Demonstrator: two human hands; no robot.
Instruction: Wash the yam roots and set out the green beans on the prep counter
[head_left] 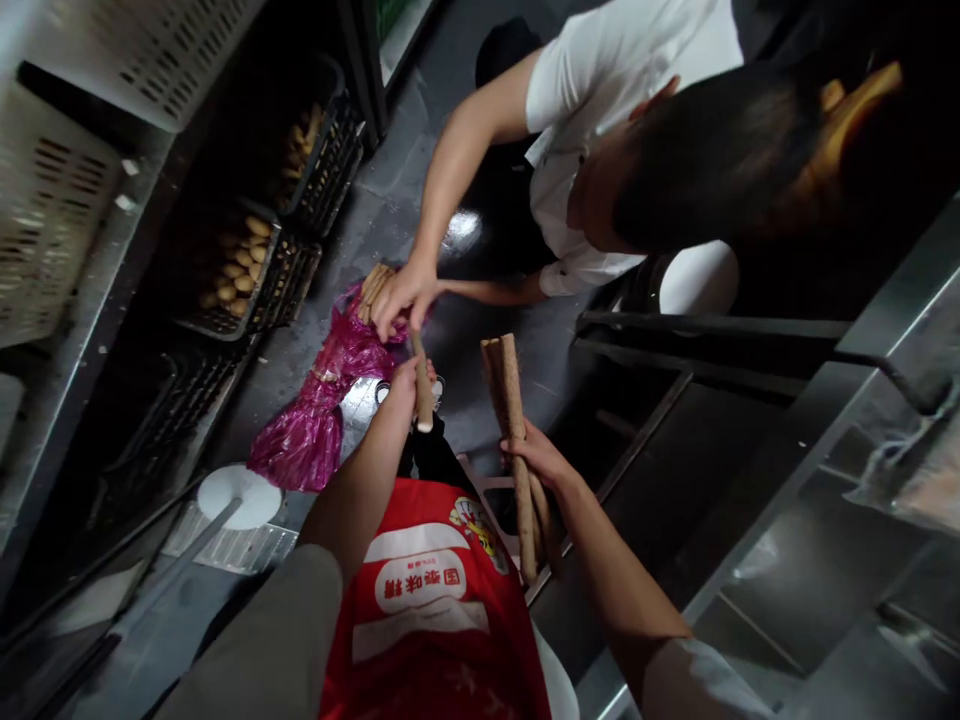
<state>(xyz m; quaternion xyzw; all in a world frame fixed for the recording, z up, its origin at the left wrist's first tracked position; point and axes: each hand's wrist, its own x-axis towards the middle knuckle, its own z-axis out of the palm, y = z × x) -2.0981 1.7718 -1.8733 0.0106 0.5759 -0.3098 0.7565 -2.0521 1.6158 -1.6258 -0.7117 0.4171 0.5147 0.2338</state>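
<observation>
Rods [424, 405] are clasped, one in left grip [407, 382], perhaps three in right grip [538, 453].

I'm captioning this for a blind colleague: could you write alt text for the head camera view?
The wearer's left hand holds one brown, root-like stick; the right hand grips a bunch of long ones. A co-worker's hand is at the single stick's far end, beside more sticks by a purple plastic bag on the floor.

Left hand [406, 384] and right hand [543, 455] curled, forearms [616, 552] apart.
</observation>
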